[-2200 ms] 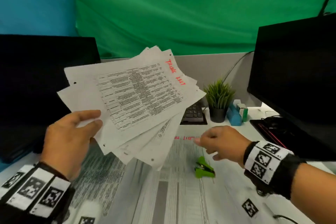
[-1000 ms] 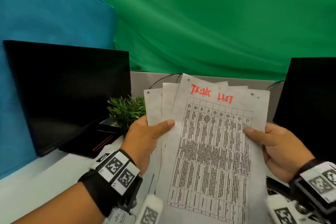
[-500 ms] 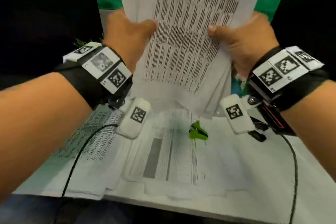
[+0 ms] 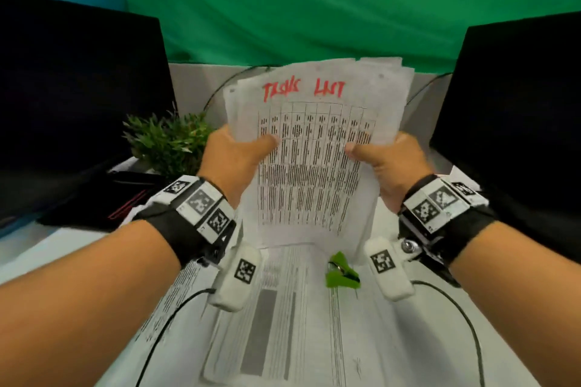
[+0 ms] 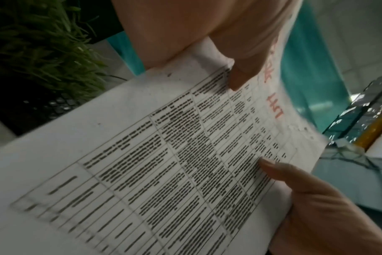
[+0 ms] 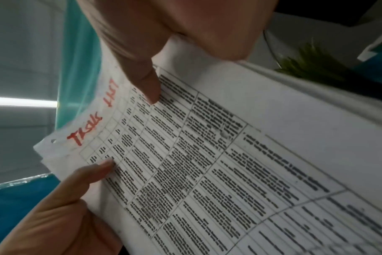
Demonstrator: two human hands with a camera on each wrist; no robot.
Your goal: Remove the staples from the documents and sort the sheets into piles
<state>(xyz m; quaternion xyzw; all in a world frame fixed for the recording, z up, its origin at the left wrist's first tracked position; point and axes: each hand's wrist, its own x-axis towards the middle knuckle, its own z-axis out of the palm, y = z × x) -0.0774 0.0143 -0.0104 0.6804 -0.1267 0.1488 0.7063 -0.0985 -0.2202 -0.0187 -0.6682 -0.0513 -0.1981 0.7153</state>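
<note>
A stack of printed sheets (image 4: 314,148) headed in red marker stands upright over the desk, bottom edge near the papers below. My left hand (image 4: 242,152) grips its left edge, thumb on the front page. My right hand (image 4: 382,157) grips the right edge the same way. The left wrist view shows the table page (image 5: 164,172) under my left thumb (image 5: 240,77). The right wrist view shows the sheets (image 6: 229,163) under my right thumb (image 6: 146,86). A green staple remover (image 4: 341,272) lies on loose sheets (image 4: 283,324) spread on the desk, below the stack.
A dark monitor (image 4: 78,88) stands at the left and another monitor (image 4: 518,104) at the right. A small potted plant (image 4: 169,141) sits behind my left hand. Flat black items (image 4: 103,201) lie at the left. Thin black cables (image 4: 456,308) trail over the desk papers.
The sheets were fanned out in my left hand alone; my right hand has joined and they are now squared into one upright stack. The staple remover has not moved.
</note>
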